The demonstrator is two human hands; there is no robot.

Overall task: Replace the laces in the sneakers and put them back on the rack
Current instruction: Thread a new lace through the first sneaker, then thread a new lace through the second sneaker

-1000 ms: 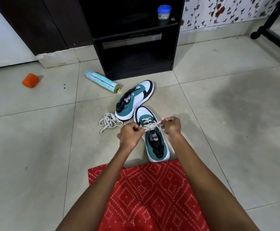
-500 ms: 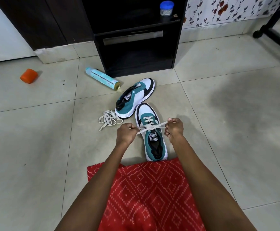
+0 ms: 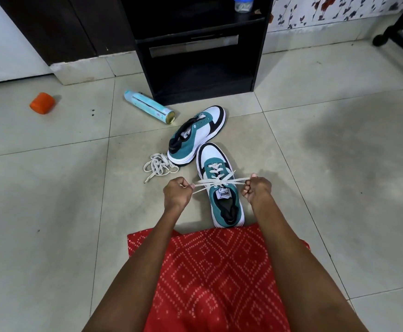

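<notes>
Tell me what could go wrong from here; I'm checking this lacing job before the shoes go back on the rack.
1. Both hands, left hand and right hand, pull the white flat lace of the near teal-and-white sneaker sideways; uneven pull could leave a lopsided knot.
2. The loose bundle of white lace lies beside the unlaced far teal sneaker and could tangle further.

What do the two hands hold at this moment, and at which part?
Each hand holds the white lace of the near sneaker: the left hand and the right hand each pinch one side of it, pulled taut across the tongue.
</notes>
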